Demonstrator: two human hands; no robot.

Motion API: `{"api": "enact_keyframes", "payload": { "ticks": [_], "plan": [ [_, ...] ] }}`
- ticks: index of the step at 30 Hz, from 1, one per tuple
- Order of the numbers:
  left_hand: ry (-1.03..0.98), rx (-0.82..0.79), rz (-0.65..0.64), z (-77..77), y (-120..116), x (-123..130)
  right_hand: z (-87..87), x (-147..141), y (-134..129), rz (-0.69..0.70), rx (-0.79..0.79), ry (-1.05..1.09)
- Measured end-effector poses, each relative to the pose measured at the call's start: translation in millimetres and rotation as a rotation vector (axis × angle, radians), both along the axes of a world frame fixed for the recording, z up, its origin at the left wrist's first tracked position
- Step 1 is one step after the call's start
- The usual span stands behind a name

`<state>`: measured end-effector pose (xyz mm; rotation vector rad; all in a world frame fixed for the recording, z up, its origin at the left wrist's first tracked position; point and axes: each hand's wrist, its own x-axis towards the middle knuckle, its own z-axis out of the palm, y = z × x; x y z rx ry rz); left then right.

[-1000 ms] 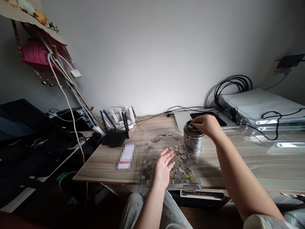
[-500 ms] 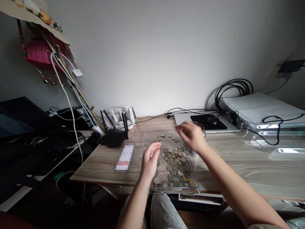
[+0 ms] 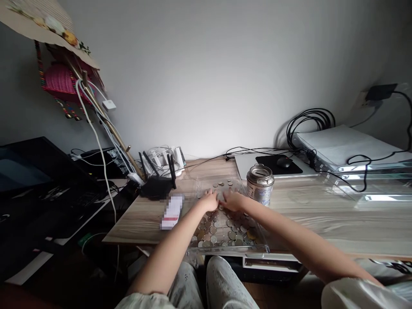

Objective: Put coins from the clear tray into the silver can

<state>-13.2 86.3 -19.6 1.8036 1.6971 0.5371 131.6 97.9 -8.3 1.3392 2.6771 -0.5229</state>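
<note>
A shallow clear plastic tray (image 3: 262,249) lies on the desk, with several silver and gold coloured coins (image 3: 213,239) spread over its bottom. Over the tray's middle, my left hand (image 3: 210,201) reaches down with its fingers apart near the coins. My right hand (image 3: 234,201) is close beside it, fingers spread and pointing down at the coins. Neither hand visibly holds anything, though the fingertips are partly blurred. Just right of the tray stands a round metal can (image 3: 260,186) with a slot in its lid.
Left of the tray lie a blurred-out slip (image 3: 172,211) and a black router (image 3: 156,186) with upright antennas. A mouse (image 3: 284,162) rests on a dark pad at the back. Loose black cables (image 3: 310,120) and clear plastic boxes (image 3: 383,182) occupy the right side.
My right hand has moved left from in front of the can, which now shows fully. My left hand has come forward, so both are together over the coins. More coins lie at the tray's left.
</note>
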Motion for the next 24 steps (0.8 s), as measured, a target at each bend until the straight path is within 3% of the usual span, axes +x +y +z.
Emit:
{"api": "enact_keyframes", "payload": {
  "ticks": [4,7,12,16,24],
  "plan": [
    [-0.037,-0.031,-0.075,7.9,-48.1,-9.7,4.3,10.6,-41.4,0.033,0.020,-0.050],
    [0.030,-0.024,-0.186,18.9,-68.2,-16.5,12.2,21.6,-57.9,0.112,0.049,-0.046],
    [0.386,-0.196,-0.418,33.5,-65.0,-14.9,23.9,29.6,-58.5,0.126,-0.108,-0.065],
    [0.406,-0.231,-0.447,31.7,-70.7,-14.0,20.1,32.1,-61.1,0.132,-0.101,-0.016],
    [0.361,-0.250,-0.456,28.7,-90.2,-26.0,19.7,34.7,-62.9,0.293,-0.187,0.067]
  ]
}}
